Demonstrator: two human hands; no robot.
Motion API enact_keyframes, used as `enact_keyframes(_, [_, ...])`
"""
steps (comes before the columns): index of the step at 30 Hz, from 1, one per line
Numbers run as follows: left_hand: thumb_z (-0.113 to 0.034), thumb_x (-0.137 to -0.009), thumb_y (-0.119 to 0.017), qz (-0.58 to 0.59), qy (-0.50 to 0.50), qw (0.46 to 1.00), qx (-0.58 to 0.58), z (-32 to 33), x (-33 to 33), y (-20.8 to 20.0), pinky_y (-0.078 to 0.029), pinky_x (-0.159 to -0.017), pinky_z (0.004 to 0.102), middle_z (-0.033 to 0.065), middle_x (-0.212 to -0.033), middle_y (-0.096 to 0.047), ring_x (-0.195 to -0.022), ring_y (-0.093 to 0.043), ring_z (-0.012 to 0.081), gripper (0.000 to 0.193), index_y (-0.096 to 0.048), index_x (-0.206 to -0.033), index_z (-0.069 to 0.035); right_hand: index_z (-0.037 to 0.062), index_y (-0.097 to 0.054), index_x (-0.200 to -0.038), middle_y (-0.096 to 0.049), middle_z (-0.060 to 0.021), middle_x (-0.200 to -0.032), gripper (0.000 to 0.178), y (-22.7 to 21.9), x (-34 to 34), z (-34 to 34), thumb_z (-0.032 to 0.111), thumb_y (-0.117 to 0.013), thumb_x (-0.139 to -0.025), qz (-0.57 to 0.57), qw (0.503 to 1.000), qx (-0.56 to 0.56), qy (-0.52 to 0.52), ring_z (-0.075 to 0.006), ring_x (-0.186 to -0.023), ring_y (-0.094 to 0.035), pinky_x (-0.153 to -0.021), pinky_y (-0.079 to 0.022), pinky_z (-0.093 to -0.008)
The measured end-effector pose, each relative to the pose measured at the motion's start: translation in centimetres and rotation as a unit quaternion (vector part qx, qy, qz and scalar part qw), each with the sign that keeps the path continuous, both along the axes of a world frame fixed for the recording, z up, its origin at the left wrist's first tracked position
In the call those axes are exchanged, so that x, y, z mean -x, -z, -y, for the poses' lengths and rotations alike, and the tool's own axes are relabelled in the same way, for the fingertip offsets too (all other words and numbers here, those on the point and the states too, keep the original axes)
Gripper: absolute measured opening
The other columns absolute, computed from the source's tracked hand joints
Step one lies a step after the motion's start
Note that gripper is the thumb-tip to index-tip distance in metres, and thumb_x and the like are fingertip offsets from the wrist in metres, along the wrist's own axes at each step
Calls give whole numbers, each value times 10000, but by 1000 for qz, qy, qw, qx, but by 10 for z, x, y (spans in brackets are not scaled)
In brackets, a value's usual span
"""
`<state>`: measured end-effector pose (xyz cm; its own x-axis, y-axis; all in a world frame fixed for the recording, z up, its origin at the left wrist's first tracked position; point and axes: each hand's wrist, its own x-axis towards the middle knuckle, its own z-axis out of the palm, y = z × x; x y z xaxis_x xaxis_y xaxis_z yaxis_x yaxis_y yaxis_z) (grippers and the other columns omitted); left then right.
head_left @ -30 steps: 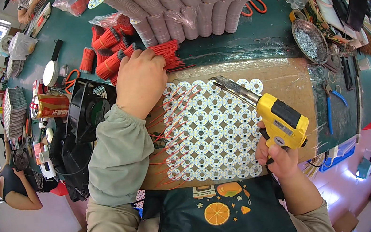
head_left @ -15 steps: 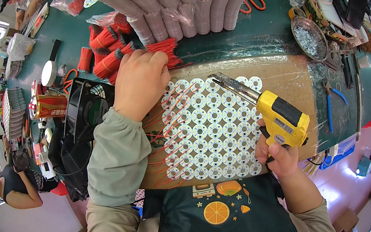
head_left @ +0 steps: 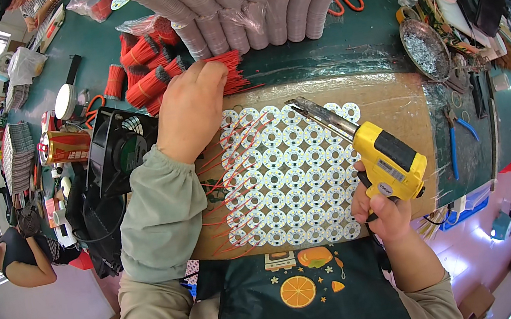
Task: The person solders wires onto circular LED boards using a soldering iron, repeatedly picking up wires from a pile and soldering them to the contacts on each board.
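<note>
My right hand (head_left: pixel 380 207) is wrapped round the grip of a yellow and black soldering gun (head_left: pixel 389 160). The gun's metal tip slants up and left over the far rows of round white LED boards (head_left: pixel 295 180). These lie in a close grid on a brown board (head_left: pixel 403 119). Thin red wires (head_left: pixel 218 222) stick out from the left columns of boards. Beyond the grid's far left corner, my left hand (head_left: pixel 191 111) rests with curled fingers at a loose pile of red wires (head_left: pixel 233 71). Its fingertips are hidden, so what they pinch cannot be made out.
Tall stacks of round boards (head_left: pixel 260 8) stand at the back, beside bundles of red wires (head_left: pixel 144 90). A black fan (head_left: pixel 120 146) is left of my forearm. On the right are a metal dish (head_left: pixel 426 50) and blue-handled pliers (head_left: pixel 454 144). Another person (head_left: pixel 14 252) sits far left.
My left hand has shifted slightly left at the wire pile, its fingers bending over the wires. The right hand and the soldering gun have stayed nearly still.
</note>
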<state>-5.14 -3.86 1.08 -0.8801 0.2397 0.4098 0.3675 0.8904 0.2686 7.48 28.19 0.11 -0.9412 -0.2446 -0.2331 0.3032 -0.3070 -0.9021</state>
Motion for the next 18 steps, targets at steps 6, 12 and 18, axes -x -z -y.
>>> enact_keyframes(6, [-72,-928,-630,10,-13,1000,-20,-2,-3,3,-530,-715,432,132,-941,-653,-855,-655,363,81,-607,-1004,-60,-78,-446,-1358,-500,-47,-665,733,1,0,1,362,-756,-861,-2,1000,3,-1,-147,-495,-494,-470,-412,-273])
enact_keyframes(12, [-53,-922,-613,-5,22,999,-46,-2,-2,2,-519,-740,444,150,-934,-628,-870,-634,372,62,-587,-979,-49,-79,-442,-1359,-497,-47,-664,726,0,1,2,357,-748,-865,-12,1000,-8,5,-147,-492,-492,-467,-407,-272])
enact_keyframes(18, [-67,-903,-622,99,7,994,-38,1,-9,-9,-510,-796,438,144,-949,-646,-918,-633,364,71,-611,-965,-34,-78,-447,-1363,-497,-47,-664,728,-2,2,2,357,-749,-863,-6,1000,2,-1,-143,-489,-486,-465,-404,-272])
